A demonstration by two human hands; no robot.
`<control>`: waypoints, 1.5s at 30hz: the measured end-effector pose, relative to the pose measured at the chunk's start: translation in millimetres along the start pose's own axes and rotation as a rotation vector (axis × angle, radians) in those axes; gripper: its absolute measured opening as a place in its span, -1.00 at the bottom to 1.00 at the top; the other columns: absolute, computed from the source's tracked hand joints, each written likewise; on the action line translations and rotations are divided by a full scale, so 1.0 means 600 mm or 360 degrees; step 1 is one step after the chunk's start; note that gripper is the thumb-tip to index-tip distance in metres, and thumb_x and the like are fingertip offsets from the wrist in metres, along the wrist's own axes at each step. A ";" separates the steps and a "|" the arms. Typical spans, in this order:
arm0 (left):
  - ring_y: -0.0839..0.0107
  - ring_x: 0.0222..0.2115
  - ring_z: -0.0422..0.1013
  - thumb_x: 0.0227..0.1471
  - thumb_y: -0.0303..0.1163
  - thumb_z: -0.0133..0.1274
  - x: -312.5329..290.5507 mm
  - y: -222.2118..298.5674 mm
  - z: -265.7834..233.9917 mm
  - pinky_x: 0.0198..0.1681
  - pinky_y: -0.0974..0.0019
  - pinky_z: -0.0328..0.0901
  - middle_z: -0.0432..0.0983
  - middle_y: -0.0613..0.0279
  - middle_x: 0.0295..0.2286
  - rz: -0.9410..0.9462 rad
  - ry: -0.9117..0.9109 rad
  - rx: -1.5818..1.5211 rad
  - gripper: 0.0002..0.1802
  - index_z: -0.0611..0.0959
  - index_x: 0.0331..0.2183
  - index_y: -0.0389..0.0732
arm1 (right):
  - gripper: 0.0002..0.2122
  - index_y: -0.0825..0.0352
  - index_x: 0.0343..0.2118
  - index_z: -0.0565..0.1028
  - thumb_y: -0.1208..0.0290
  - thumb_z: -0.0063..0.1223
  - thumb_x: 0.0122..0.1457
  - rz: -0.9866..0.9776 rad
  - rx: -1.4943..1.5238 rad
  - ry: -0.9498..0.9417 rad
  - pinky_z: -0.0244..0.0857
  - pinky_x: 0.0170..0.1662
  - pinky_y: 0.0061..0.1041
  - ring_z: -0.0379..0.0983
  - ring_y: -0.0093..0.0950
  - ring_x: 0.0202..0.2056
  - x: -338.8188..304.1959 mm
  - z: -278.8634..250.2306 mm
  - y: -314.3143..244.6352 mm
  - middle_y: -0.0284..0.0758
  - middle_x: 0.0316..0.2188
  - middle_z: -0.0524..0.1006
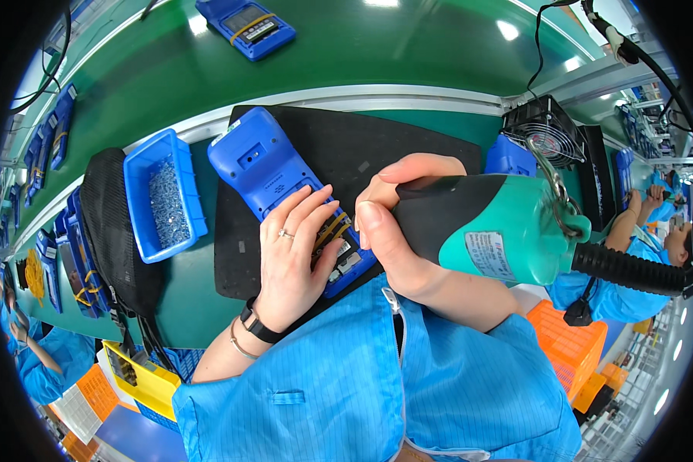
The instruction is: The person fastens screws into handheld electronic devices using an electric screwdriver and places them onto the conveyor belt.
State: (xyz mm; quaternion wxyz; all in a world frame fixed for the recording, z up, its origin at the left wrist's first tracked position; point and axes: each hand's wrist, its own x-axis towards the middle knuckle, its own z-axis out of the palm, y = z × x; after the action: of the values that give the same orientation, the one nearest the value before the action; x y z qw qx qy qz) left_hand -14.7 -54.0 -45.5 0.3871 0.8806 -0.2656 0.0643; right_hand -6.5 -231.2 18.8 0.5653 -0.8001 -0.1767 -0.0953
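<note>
A blue handheld device [260, 158] lies back side up and slanted on a black mat [339, 142]. Across its lower part, my left hand [292, 258] rests with fingers stretched out and thumb apart. A yellow band and part of the device's open lower section show beside those fingers. My right hand [412, 239] is wrapped around the black grip of a green power screwdriver [527, 223], held over the device's right side. The screwdriver's tip is hidden behind my right hand. A metal hook and a black ribbed hose join its rear end.
A blue bin [136, 204] of small screws stands left of the mat, beside a black bag [104, 223]. Another banded blue device [250, 29] lies on the green surface beyond the rail. A fan [547, 138] sits at right. Co-workers in blue sit at both sides.
</note>
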 end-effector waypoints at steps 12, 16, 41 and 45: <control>0.10 0.03 0.31 -0.27 -0.58 0.24 0.003 -0.003 -0.001 0.05 0.09 0.19 0.44 0.16 -0.01 0.0042 -0.0003 -0.0011 -0.70 0.57 -0.37 -0.18 | -0.65 0.34 -0.04 0.11 0.71 -0.11 0.16 0.0079 -0.0008 -0.0017 0.33 -0.35 -0.53 0.40 -0.54 -0.51 0.004 0.000 -0.012 -0.34 -0.56 0.42; 0.11 0.02 0.32 -0.30 -0.59 0.26 0.001 -0.008 -0.006 0.04 0.10 0.20 0.46 0.17 -0.03 0.0017 0.0003 -0.0101 -0.75 0.59 -0.44 -0.19 | -0.64 0.31 -0.03 0.09 0.72 -0.14 0.16 0.0175 0.0005 -0.0080 0.33 -0.33 -0.52 0.40 -0.53 -0.49 0.005 -0.005 -0.021 -0.34 -0.57 0.42; 0.15 0.00 0.35 -0.32 -0.60 0.27 0.004 -0.009 -0.011 0.02 0.12 0.21 0.54 0.21 -0.13 0.0007 -0.0050 -0.0173 -0.79 0.61 -0.50 -0.20 | -0.63 0.31 -0.03 0.11 0.73 -0.11 0.14 0.0111 0.0105 -0.0033 0.32 -0.32 -0.50 0.39 -0.53 -0.51 0.003 -0.001 -0.006 -0.35 -0.57 0.41; 0.15 0.00 0.35 -0.31 -0.60 0.27 0.004 -0.009 -0.012 0.03 0.12 0.21 0.54 0.21 -0.14 0.0004 -0.0061 -0.0176 -0.79 0.61 -0.49 -0.20 | -0.63 0.31 -0.02 0.13 0.73 -0.11 0.14 0.0095 0.0166 -0.0005 0.33 -0.34 -0.50 0.39 -0.52 -0.52 0.003 -0.001 -0.004 -0.35 -0.57 0.41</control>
State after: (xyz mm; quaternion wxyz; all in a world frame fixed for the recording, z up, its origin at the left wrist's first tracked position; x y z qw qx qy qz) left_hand -8.9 -47.0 -43.6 0.4300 0.8586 -0.2773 0.0332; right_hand -5.5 -230.7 21.6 0.6086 -0.7746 -0.1582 -0.0678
